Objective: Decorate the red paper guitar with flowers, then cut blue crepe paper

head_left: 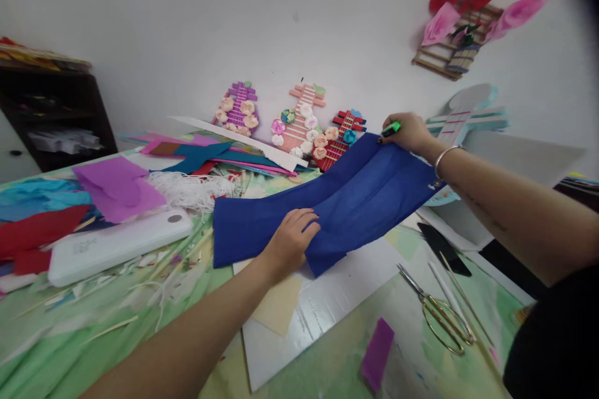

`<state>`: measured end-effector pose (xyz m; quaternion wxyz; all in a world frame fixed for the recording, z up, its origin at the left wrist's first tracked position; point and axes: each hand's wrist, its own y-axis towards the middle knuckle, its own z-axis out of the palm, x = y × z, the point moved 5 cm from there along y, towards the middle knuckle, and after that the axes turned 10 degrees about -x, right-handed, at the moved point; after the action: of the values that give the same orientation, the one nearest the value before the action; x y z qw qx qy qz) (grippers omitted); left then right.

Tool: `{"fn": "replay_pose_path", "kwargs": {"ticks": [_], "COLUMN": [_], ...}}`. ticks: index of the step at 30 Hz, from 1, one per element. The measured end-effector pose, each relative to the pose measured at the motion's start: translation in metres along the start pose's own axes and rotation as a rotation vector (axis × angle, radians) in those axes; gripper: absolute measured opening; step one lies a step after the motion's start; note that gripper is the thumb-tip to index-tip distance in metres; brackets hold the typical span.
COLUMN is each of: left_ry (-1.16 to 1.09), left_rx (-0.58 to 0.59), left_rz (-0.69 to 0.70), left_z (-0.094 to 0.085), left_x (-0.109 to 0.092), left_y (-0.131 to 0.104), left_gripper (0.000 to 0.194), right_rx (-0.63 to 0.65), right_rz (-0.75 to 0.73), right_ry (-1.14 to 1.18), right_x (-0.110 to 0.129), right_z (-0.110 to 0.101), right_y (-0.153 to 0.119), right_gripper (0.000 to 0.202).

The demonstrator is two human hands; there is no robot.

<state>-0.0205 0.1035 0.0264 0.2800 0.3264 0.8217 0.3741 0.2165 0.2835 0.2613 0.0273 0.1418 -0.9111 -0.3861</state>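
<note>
A large folded sheet of blue crepe paper (365, 193) stretches across the middle, raised on its right side. My right hand (405, 131) grips its upper edge and also holds a small bright green tool (391, 129), whose kind I cannot make out. Lower down, my left hand (292, 240) is closed on the near part of the paper, with bent fingers. Beneath the sheet lie a white board (322, 312) and a cream piece of paper (281, 305). Gold-handled scissors (437, 312) rest on the table to the right, their blades slightly apart.
Purple paper (116, 187), white string (194, 190) and a white flat device (121, 246) lie at left among scraps. Several guitar-shaped decorations with paper flowers (299, 121) lean on the wall. Thin sticks (468, 299) lie beside the scissors, and a purple strip (377, 354) near the front.
</note>
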Motion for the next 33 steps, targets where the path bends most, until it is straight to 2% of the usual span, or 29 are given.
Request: {"fn": "replay_pose_path", "kwargs": {"ticks": [4,8,10,12,14,16,19,22,26,30,33], "left_ry": [-0.007,0.009,0.013,0.014,0.011,0.011,0.008,-0.009,0.004,0.016,0.001], "left_rx": [0.022,0.062,0.097,0.127,0.135,0.122,0.102,0.133,0.240,0.318,0.395], "left_rz": [0.037,0.091,0.150,0.208,0.249,0.266,0.272,0.251,0.272,0.380,0.426], "left_z": [0.000,0.002,0.004,0.006,0.005,0.000,-0.014,-0.027,-0.030,-0.022,-0.015], "left_x": [0.003,-0.001,-0.005,-0.009,-0.009,-0.005,0.003,0.006,-0.007,-0.031,-0.045], "left_y": [-0.001,-0.004,-0.006,-0.007,-0.006,-0.004,-0.001,-0.003,-0.012,-0.020,-0.023], "left_gripper": [0.045,0.054,0.052,0.042,0.032,0.031,0.029,0.028,0.046,0.051,0.050], "right_rx": [0.152,0.242,0.254,0.248,0.235,0.221,0.200,0.167,0.117,0.097,0.117], "right_rz": [0.051,0.114,0.159,0.198,0.223,0.234,0.239,0.254,0.311,0.315,0.261], "right_ry": [-0.014,0.020,0.037,0.057,0.086,0.123,0.179,0.221,0.225,0.236,0.262], "right_x": [-0.029,-0.056,-0.068,-0.078,-0.083,-0.084,-0.077,-0.070,-0.067,-0.057,-0.035], "right_z": [0.052,0.097,0.114,0.126,0.135,0.142,0.150,0.154,0.151,0.131,0.103], "right_y": [-0.042,-0.095,-0.118,-0.136,-0.150,-0.160,-0.171,-0.176,-0.175,-0.174,-0.182], "right_gripper": [0.020,0.025,0.024,0.022,0.022,0.022,0.022,0.022,0.022,0.009,0.017]}}
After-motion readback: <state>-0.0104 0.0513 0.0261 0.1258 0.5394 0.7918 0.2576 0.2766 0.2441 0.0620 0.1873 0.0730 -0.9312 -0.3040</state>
